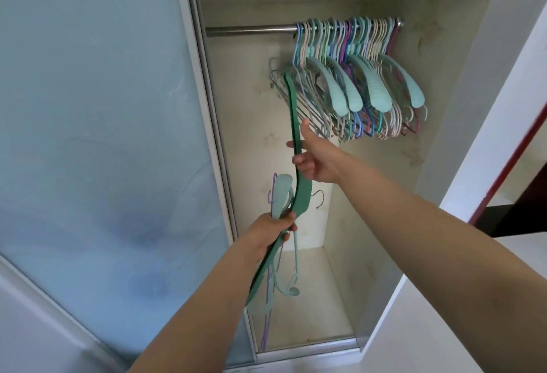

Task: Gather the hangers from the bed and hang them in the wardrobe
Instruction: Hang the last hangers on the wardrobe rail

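Green hanger (296, 138) hides our right hand's (313, 159) fingertips, grip pinching it; left hand (270, 235) clutches bundled hangers (284, 195), count indistinct.

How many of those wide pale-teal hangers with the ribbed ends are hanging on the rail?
4 show clearly, side by side among the thin hangers bunched at the rail's right end. More may hide in the bunch.
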Tool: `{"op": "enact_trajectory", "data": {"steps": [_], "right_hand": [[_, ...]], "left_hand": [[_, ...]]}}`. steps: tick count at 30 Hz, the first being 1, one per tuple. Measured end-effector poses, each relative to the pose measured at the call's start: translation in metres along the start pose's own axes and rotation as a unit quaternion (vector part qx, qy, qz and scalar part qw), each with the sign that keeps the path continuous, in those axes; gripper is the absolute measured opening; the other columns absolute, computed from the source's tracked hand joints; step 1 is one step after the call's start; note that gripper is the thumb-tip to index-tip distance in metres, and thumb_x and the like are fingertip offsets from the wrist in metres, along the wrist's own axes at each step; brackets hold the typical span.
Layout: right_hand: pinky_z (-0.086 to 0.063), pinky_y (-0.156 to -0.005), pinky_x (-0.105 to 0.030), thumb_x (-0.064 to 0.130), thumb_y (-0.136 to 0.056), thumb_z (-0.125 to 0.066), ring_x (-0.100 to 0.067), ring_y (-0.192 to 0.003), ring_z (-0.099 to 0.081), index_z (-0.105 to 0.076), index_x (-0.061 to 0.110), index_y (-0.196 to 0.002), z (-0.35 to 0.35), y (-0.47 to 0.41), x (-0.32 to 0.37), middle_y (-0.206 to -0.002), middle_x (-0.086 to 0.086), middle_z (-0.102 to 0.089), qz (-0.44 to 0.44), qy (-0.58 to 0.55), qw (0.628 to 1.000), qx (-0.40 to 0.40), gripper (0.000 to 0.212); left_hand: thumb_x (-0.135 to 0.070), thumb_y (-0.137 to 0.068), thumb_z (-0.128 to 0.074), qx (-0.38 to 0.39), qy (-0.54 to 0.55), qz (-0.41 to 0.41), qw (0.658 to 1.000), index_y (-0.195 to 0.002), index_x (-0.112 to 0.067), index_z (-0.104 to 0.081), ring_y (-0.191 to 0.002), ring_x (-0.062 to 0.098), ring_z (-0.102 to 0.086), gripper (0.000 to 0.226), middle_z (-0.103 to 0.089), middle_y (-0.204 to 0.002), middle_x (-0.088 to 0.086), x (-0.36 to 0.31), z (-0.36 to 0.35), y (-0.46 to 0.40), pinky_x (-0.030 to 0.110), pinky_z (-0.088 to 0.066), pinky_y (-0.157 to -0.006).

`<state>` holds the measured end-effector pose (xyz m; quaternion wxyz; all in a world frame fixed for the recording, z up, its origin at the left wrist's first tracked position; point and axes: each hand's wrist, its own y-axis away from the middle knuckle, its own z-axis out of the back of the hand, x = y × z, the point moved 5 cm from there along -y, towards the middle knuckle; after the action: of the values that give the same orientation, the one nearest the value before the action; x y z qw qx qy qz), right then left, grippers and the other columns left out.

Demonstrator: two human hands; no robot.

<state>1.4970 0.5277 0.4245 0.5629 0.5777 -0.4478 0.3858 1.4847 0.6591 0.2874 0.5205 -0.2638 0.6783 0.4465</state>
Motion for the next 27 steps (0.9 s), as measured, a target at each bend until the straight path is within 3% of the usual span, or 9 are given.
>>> {"op": "enact_trajectory", "data": {"steps": [3, 6, 10, 14, 18, 20, 24, 25, 27], "right_hand": [[-0.020, -0.035, -0.014, 0.083, -0.079, -0.014, -0.005, -0.037, -0.027, -0.056, 0.016, -0.106, 0.010, 0.009, 0.008, -0.056, 0.004, -0.045, -0.013, -0.136, 0.988, 0.073, 0.084], [-0.033, -0.034, -0.014, 0.082, -0.081, -0.014, -0.007, -0.039, -0.045, -0.053, 0.017, -0.082, 0.019, 0.017, 0.017, -0.061, 0.000, -0.061, -0.037, -0.081, 0.993, 0.081, 0.075], [-0.042, -0.036, -0.016, 0.060, -0.087, -0.042, -0.016, -0.043, -0.061, -0.056, 0.018, -0.065, 0.021, 0.037, 0.024, -0.063, -0.012, -0.068, -0.068, 0.087, 0.971, 0.210, 0.050], [-0.049, -0.036, -0.020, 0.038, -0.073, -0.071, -0.025, -0.056, -0.071, -0.063, 0.014, -0.071, 0.020, 0.052, 0.022, -0.079, -0.023, -0.072, -0.131, 0.163, 0.902, 0.377, 0.025], [-0.049, -0.038, -0.021, 0.021, -0.083, -0.060, -0.027, -0.058, -0.070, -0.055, 0.011, -0.081, 0.019, 0.066, 0.032, -0.075, -0.019, -0.070, -0.143, 0.336, 0.879, 0.307, 0.012], [-0.049, -0.044, -0.024, 0.010, -0.093, -0.048, -0.024, -0.055, -0.066, -0.052, 0.011, -0.100, 0.017, 0.070, 0.034, -0.072, -0.012, -0.065, -0.136, 0.436, 0.857, 0.239, 0.009], [-0.049, -0.046, -0.025, -0.004, -0.090, -0.047, -0.015, -0.045, -0.046, -0.033, 0.039, -0.132, 0.017, 0.057, 0.034, -0.078, -0.010, -0.052, -0.078, 0.461, 0.882, 0.067, 0.062], [-0.045, -0.043, -0.023, -0.003, -0.090, -0.048, -0.014, -0.046, -0.042, -0.028, 0.036, -0.140, 0.017, 0.052, 0.032, -0.082, -0.011, -0.053, -0.059, 0.447, 0.892, 0.035, 0.067], [-0.036, -0.038, -0.021, 0.001, -0.094, -0.046, -0.012, -0.048, -0.040, -0.033, 0.010, -0.139, 0.017, 0.043, 0.030, -0.087, -0.011, -0.059, -0.035, 0.399, 0.916, -0.012, 0.047]], "left_hand": [[-0.036, -0.086, -0.068, -0.014, -0.017, 0.018, 1.000, -0.095, -0.011, -0.065, -0.063, 0.014, -0.049, 0.026, -0.065, -0.073, -0.003, 0.023, 0.012, -0.007, 0.029, -0.042, -0.068], [-0.044, -0.090, -0.061, -0.030, -0.033, 0.018, 0.999, -0.102, -0.017, -0.065, -0.072, 0.014, -0.055, 0.030, -0.067, -0.085, -0.003, 0.033, 0.021, -0.007, 0.028, -0.046, -0.077], [-0.047, -0.095, -0.050, -0.013, -0.024, 0.010, 1.000, -0.111, -0.021, -0.056, -0.087, 0.014, -0.064, 0.031, -0.070, -0.103, -0.001, 0.041, 0.023, -0.006, 0.029, -0.049, -0.087], [-0.042, -0.096, -0.051, -0.088, -0.017, -0.015, 0.996, -0.109, -0.012, -0.059, -0.077, 0.013, -0.061, 0.033, -0.067, -0.090, 0.002, 0.044, 0.042, -0.012, 0.020, -0.046, -0.064], [-0.032, -0.097, -0.053, -0.170, -0.075, 0.008, 0.983, -0.100, -0.006, -0.059, -0.065, 0.013, -0.056, 0.027, -0.064, -0.075, 0.000, 0.061, 0.074, -0.019, 0.019, -0.046, -0.058], [-0.028, -0.098, -0.052, -0.166, -0.118, 0.019, 0.979, -0.100, 0.000, -0.062, -0.067, 0.015, -0.057, 0.030, -0.064, -0.074, -0.001, 0.069, 0.080, -0.021, 0.021, -0.045, -0.058], [-0.023, -0.100, -0.047, -0.154, -0.163, 0.021, 0.974, -0.075, -0.009, -0.061, -0.061, 0.011, -0.053, 0.032, -0.062, -0.070, -0.002, 0.063, 0.075, -0.019, 0.018, -0.035, -0.046], [-0.022, -0.100, -0.047, -0.153, -0.154, 0.010, 0.976, -0.076, -0.009, -0.060, -0.059, 0.010, -0.051, 0.031, -0.061, -0.070, 0.000, 0.057, 0.073, -0.018, 0.016, -0.034, -0.044], [-0.020, -0.101, -0.047, -0.152, -0.111, -0.018, 0.982, -0.087, -0.007, -0.060, -0.063, 0.008, -0.054, 0.023, -0.061, -0.074, -0.001, 0.043, 0.068, -0.018, 0.015, -0.035, -0.048]]}}
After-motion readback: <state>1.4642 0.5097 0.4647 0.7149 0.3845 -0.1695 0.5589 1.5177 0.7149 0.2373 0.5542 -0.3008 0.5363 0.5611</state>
